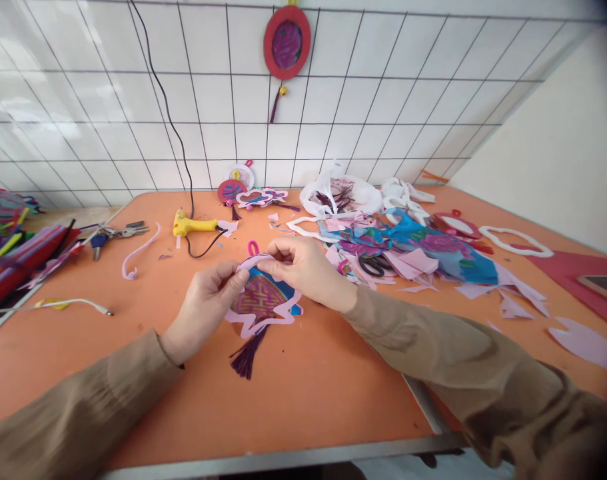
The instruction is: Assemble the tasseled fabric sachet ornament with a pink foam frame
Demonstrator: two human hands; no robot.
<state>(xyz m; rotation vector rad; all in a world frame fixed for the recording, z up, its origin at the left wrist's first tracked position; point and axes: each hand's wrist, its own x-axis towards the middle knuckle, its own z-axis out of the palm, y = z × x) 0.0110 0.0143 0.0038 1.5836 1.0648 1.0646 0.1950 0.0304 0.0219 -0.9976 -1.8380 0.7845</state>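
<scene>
L. hand (pixel 206 300) and R. hand (pixel 303 267) above the near-middle of the orange-topped table (pixel 328 400), each w/ its grip pinching, thumb vs. fingers, the upper rim of the scalloped pink sheet frame (pixel 253 327) around the blue-and-purple patterned fabric (pixel 258 293). Small magenta loop (pixel 254 247) stands at top; dark purple stringy tassel (pixel 248 357) trails toward the wearer. Good technique, prob.: press the rim flush, w/ even pressure, outward from the loop, w/o creasing the fabric (tassel best left untugged). Yellow plastic glue gun (pixel 198 225) lies beyond L. hand.
</scene>
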